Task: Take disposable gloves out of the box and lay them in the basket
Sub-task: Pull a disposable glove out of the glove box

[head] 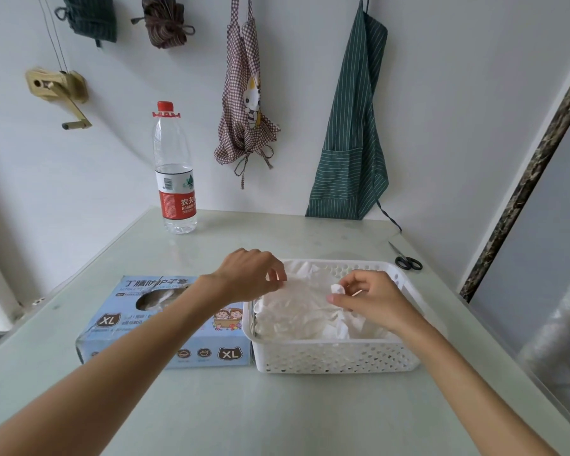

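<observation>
Two hands over basket (pixel 336 357) | left hand (pixel 250 274) and right hand (pixel 369 301) each pinch an edge of one glove (pixel 305 291) (white, thin) | box (pixel 165 324) touches basket's left wall | advice: spread flat, lower onto pile, let go together

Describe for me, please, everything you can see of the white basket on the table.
The white basket is rectangular plastic with perforated walls and a solid rim. It stands upright on the table, its left wall against the glove box. Pale, crumpled gloves lie inside; both hands work at them above it.
</observation>
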